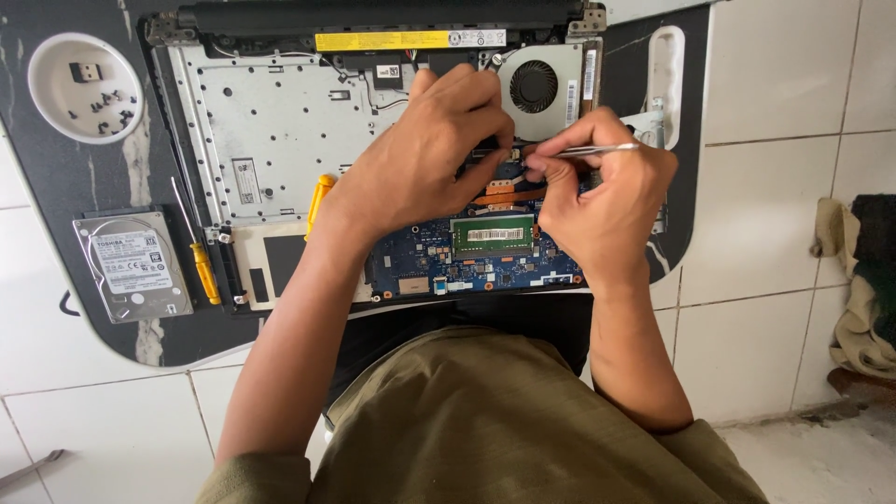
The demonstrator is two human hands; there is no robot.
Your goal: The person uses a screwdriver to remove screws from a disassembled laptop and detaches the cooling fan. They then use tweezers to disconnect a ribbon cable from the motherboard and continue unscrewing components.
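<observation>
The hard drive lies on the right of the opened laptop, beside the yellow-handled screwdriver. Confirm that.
Not quite. The hard drive lies on the left of the opened laptop, not the right. It is indeed beside the yellow-handled screwdriver. The head view shows this.

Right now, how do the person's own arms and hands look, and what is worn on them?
Both arms are bare from above the elbow down. The left hand and right hand wear no gloves, and no rings, watch or bracelet show. Short olive-green sleeves of a shirt show at the bottom edge.
</observation>
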